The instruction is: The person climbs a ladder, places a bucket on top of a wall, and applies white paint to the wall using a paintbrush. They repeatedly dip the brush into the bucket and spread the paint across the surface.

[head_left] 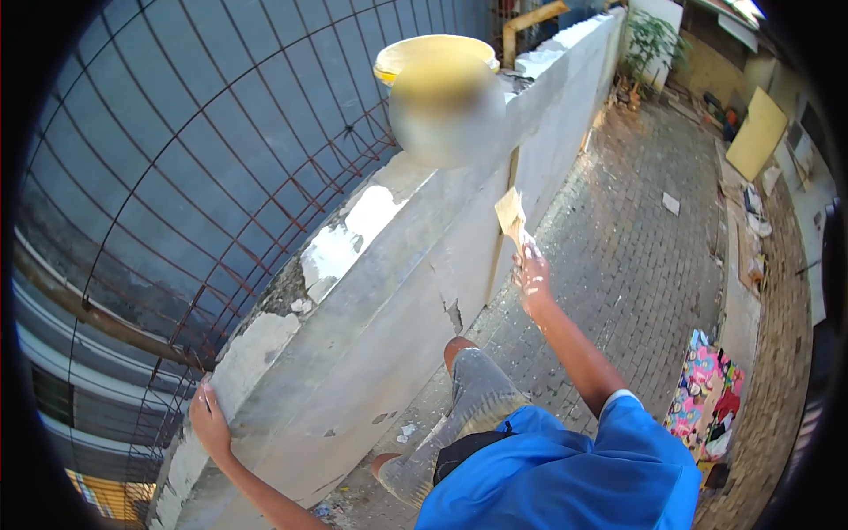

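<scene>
My right hand (532, 278), flecked with white, is closed round the handle of a wide paintbrush (510, 214), whose pale bristles point up beside the grey wall (459, 230). Against the wall's top edge at the lower left, beside the wire mesh, rests my left hand (210, 420); whether it grips anything is hard to make out. A bucket (437, 46) with a yellowish rim sits on top of the wall, its front blurred. White patches (353, 230) mark the wall top between my left hand and the bucket.
Rusty wire mesh (221, 115) rises along the wall's left side. Grey paving (636, 212) runs along its right side. A colourful cloth (704, 393) lies at the lower right. Further off are a yellow board (756, 137) and a plant (651, 44).
</scene>
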Action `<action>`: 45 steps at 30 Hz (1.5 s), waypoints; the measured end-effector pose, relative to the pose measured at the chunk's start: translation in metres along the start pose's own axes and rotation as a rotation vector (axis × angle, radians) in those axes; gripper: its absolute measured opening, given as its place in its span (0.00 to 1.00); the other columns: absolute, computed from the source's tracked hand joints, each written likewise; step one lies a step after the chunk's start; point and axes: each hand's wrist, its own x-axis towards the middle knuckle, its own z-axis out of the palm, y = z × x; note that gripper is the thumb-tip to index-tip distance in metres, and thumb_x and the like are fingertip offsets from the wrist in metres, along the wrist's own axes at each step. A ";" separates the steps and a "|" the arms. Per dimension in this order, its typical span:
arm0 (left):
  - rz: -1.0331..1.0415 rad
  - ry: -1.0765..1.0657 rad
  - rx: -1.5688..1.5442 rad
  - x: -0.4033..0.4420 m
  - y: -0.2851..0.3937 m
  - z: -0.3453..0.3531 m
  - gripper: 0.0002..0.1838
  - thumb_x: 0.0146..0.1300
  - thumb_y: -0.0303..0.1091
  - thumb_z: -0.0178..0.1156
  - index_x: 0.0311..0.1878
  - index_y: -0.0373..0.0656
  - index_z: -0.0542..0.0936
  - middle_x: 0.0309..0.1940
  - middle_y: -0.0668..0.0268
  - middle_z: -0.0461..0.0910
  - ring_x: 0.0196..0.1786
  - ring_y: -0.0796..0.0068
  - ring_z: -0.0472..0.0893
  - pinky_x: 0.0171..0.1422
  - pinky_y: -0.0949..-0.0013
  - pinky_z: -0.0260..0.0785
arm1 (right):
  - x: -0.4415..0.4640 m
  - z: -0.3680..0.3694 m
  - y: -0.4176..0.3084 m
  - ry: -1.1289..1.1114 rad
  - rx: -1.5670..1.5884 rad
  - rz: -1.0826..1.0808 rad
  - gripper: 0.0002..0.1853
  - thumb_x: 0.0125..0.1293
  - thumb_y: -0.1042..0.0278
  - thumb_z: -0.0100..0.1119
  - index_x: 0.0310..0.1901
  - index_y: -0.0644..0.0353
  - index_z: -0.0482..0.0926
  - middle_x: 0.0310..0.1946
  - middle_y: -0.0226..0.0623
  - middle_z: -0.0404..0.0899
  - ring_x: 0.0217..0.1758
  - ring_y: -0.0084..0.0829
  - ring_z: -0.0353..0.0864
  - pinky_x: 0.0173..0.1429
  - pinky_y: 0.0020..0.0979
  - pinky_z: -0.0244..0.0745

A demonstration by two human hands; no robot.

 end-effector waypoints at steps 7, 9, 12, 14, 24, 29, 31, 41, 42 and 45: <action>-0.017 -0.006 -0.017 -0.001 0.004 -0.003 0.26 0.82 0.48 0.46 0.65 0.37 0.80 0.62 0.51 0.81 0.66 0.50 0.76 0.73 0.56 0.63 | 0.110 0.052 -0.076 -0.218 0.036 -0.260 0.20 0.80 0.63 0.52 0.70 0.48 0.70 0.38 0.22 0.79 0.27 0.15 0.68 0.31 0.24 0.67; -0.025 -0.020 -0.022 -0.001 0.008 -0.005 0.26 0.82 0.48 0.45 0.65 0.37 0.80 0.62 0.50 0.81 0.66 0.50 0.76 0.72 0.56 0.63 | 0.164 0.069 -0.077 -0.201 0.013 -0.314 0.17 0.80 0.64 0.53 0.66 0.51 0.73 0.35 0.23 0.78 0.25 0.16 0.67 0.30 0.25 0.67; -0.041 -0.025 0.019 -0.001 0.005 -0.004 0.26 0.82 0.47 0.45 0.65 0.36 0.79 0.62 0.50 0.81 0.66 0.49 0.76 0.72 0.56 0.63 | 0.213 0.083 -0.064 -0.155 -0.098 -0.429 0.12 0.79 0.64 0.55 0.59 0.55 0.76 0.31 0.25 0.77 0.24 0.18 0.68 0.28 0.26 0.66; -0.018 -0.035 0.014 -0.001 0.001 -0.003 0.25 0.82 0.46 0.45 0.65 0.36 0.79 0.63 0.49 0.80 0.66 0.49 0.76 0.72 0.56 0.63 | 0.214 0.097 -0.044 -0.050 -0.238 -0.434 0.10 0.78 0.64 0.55 0.55 0.56 0.77 0.29 0.27 0.76 0.24 0.19 0.69 0.28 0.27 0.66; 0.024 -0.014 0.027 0.001 -0.004 -0.003 0.25 0.82 0.46 0.45 0.63 0.35 0.80 0.61 0.47 0.81 0.64 0.46 0.78 0.70 0.55 0.65 | 0.128 0.006 0.058 -0.425 -0.354 -0.152 0.13 0.79 0.63 0.56 0.60 0.49 0.75 0.28 0.19 0.71 0.23 0.15 0.66 0.24 0.24 0.60; 0.018 0.032 0.040 -0.001 -0.006 0.001 0.25 0.81 0.46 0.46 0.61 0.35 0.81 0.59 0.48 0.82 0.63 0.46 0.78 0.70 0.55 0.65 | -0.002 -0.021 0.058 -0.398 -0.334 -0.122 0.25 0.74 0.66 0.64 0.71 0.46 0.74 0.34 0.23 0.77 0.30 0.16 0.71 0.32 0.25 0.68; 0.018 0.031 0.043 -0.001 -0.002 0.000 0.24 0.81 0.46 0.46 0.61 0.35 0.82 0.58 0.49 0.83 0.63 0.46 0.78 0.70 0.55 0.66 | -0.012 -0.030 0.053 -0.435 -0.452 -0.185 0.23 0.73 0.67 0.65 0.68 0.50 0.78 0.36 0.26 0.79 0.31 0.19 0.74 0.35 0.27 0.72; 0.021 0.052 0.009 -0.001 0.007 -0.002 0.25 0.80 0.49 0.48 0.59 0.37 0.84 0.57 0.50 0.84 0.62 0.47 0.80 0.70 0.55 0.68 | -0.077 0.112 -0.179 -0.621 -1.250 -1.223 0.18 0.72 0.60 0.62 0.60 0.54 0.83 0.45 0.44 0.88 0.43 0.49 0.87 0.47 0.42 0.81; 0.021 0.055 0.007 -0.002 0.009 -0.003 0.25 0.80 0.49 0.48 0.59 0.37 0.84 0.57 0.50 0.84 0.62 0.47 0.80 0.70 0.55 0.68 | -0.088 0.133 -0.182 -0.630 -1.227 -1.260 0.17 0.72 0.59 0.62 0.59 0.54 0.84 0.43 0.43 0.88 0.43 0.50 0.86 0.46 0.45 0.82; 0.024 0.060 -0.008 -0.004 0.012 -0.004 0.25 0.80 0.49 0.48 0.59 0.38 0.84 0.57 0.50 0.84 0.62 0.47 0.80 0.69 0.55 0.68 | -0.126 0.172 -0.178 -0.700 -1.401 -1.406 0.15 0.73 0.59 0.60 0.56 0.52 0.85 0.38 0.45 0.87 0.42 0.49 0.86 0.46 0.49 0.80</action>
